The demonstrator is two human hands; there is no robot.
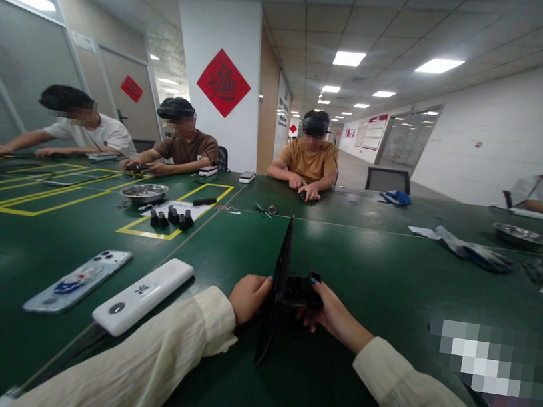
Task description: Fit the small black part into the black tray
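Toward the surface's near edge, left hand is gripping an upright panel, right hand clamping the block beside it

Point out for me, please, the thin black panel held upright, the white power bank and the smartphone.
Thin black panel (pixel 278 292): head view, middle of its body, seen nearly edge-on.
White power bank (pixel 146 295): head view, middle of its upper face.
Smartphone (pixel 79 280): head view, middle of its printed back.
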